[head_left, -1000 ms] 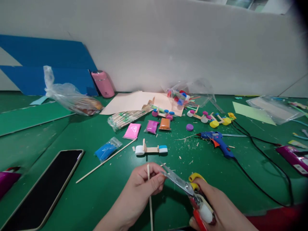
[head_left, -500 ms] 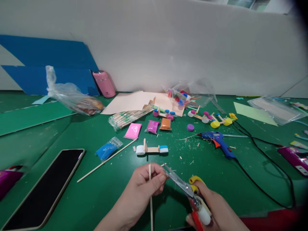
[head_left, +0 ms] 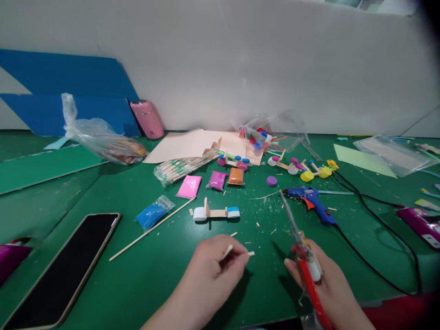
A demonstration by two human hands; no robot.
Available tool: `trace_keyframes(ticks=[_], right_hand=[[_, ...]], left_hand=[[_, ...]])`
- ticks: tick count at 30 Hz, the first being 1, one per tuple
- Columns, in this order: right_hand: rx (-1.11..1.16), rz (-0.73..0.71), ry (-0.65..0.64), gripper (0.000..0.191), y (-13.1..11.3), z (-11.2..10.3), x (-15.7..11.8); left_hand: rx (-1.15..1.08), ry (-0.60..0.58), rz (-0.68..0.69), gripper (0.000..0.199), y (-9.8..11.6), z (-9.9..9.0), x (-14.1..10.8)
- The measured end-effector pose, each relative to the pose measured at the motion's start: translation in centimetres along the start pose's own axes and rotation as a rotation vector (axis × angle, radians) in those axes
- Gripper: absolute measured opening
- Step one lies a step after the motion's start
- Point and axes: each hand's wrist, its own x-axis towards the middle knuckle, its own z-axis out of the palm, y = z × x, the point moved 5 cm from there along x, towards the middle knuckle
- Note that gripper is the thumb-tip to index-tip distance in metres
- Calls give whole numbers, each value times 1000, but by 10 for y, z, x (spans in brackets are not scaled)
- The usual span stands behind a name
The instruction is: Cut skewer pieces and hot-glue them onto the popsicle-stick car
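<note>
My left hand (head_left: 220, 270) is closed on a thin wooden stick (head_left: 252, 253), whose pale end sticks out past the fingertips. Another pale wooden end (head_left: 227, 251) shows between thumb and fingers; whether it belongs to the same stick I cannot tell. My right hand (head_left: 328, 275) grips scissors (head_left: 311, 284) by the red handle, blades pointing up and away over the table. Just beyond my left hand stands a small wooden model (head_left: 217, 213) with white and blue bottle-cap wheels. A short cut stick piece (head_left: 234, 234) lies behind the left knuckles.
A blue glue gun (head_left: 311, 199) with a black cord lies to the right. Several small cap-wheeled models (head_left: 237, 160) stand farther back. Coloured clay packets (head_left: 189, 186), a long stick (head_left: 151, 230), a bundle of sticks (head_left: 185, 167), and a phone (head_left: 65, 270) lie left of centre. Wood chips litter the middle.
The scissors have swung right, away from my left hand, their blades turning more upright. My left hand has rotated, and the long stick that hung down from it no longer shows upright.
</note>
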Motion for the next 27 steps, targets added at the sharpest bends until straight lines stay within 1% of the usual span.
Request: trace_keyframes(ticks=[3,6,9,11,14,16,18,20,23,25,27], right_hand=[[-39,10,41,20,4,-7,3],[-16,25,32,21,5,-7,3],[35,53,3,21,6,-2,2],[64,62,-16,22,7,0,2],[90,74,-28,21,8,0,2],[87,75,-50,20,7,1,2],[80,75,-74,19,5,1,2],[89,74,-90,18,2,1,2],[111,62,-129,17,-6,3,2],[120,71,-170,17,-12,5,1],[99,88,-200,18,-18,6,-1]], left_hand=[[393,-53,125,19,8,14,9],[811,-121,157,19,2,33,22],[898,-136,168,22,-9,47,33],[909,-127,165,23,-16,50,38],[898,-79,143,23,-21,41,39],[870,-31,125,22,-20,26,37],[815,21,118,27,-16,8,31],[588,105,105,34,-13,-12,22],[312,116,87,37,-13,-31,8],[184,123,54,36,-15,-36,2],[96,100,68,33,-12,-35,1]])
